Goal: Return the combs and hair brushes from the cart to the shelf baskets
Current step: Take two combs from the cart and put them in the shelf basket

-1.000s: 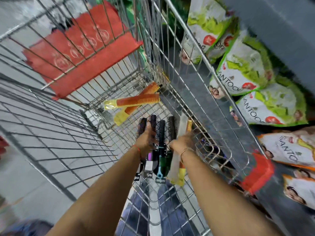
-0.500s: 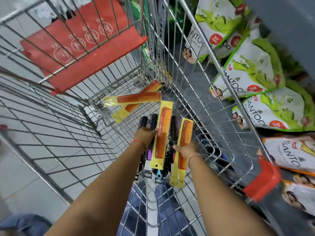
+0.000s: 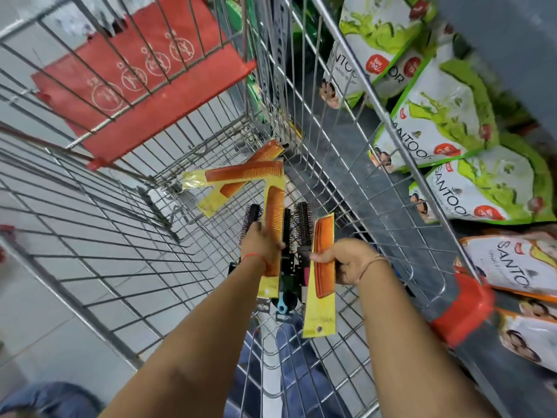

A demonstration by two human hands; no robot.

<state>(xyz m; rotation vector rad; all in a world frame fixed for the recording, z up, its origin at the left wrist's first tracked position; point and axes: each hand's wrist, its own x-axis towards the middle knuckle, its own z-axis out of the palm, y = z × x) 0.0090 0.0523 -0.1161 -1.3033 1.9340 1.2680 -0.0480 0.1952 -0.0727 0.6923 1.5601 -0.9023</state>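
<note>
I am looking straight down into the wire cart [image 3: 126, 242], both arms reaching in. My left hand [image 3: 261, 242] is closed around one packaged comb [image 3: 273, 218] — an orange comb on a yellow card, held roughly upright with its top end overlapping the combs lying further in. My right hand [image 3: 346, 260] is clamped on a second packaged comb [image 3: 323, 267] of the same kind, thumb across the front of the card, the yellow tail with its hang hole pointing down toward me.

Between and beneath the two hands sits a cluster of round hair brushes [image 3: 297, 224], dark bristled heads pointing away from me, handles toward me; one handle end shows blue [image 3: 281, 307]. I cannot tell exactly how many brushes are in the bundle.

Further in, on the cart floor near the far corner, two more carded combs [image 3: 241, 176] lie crossed — one nearly level, the other slanting under it.

The red child-seat flap [image 3: 144, 82] hangs at the upper left. Outside the right wall of the cart, green-and-white pouches [image 3: 452, 116] are stacked on the shelf beside it.
</note>
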